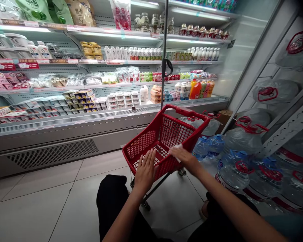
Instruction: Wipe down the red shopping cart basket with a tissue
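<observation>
In front of me a small red plastic shopping cart (158,140) stands on metal legs with casters. My left hand (145,169) lies at the near side of its basket, fingers stretched out flat, holding nothing. Over the basket's near right rim is my right hand (185,157), with a small crumpled white piece, like a tissue (176,148), at its fingers. The hand's palm side is hidden. Only the mesh walls and a dark label show inside the basket.
Beyond the cart, a refrigerated display case (65,129) holds rows of dairy products and drinks, with a glass door handle (167,68) upright before it. Large water bottles (233,174) crowd the floor at right beside a metal rack (290,124). My knees flank the cart.
</observation>
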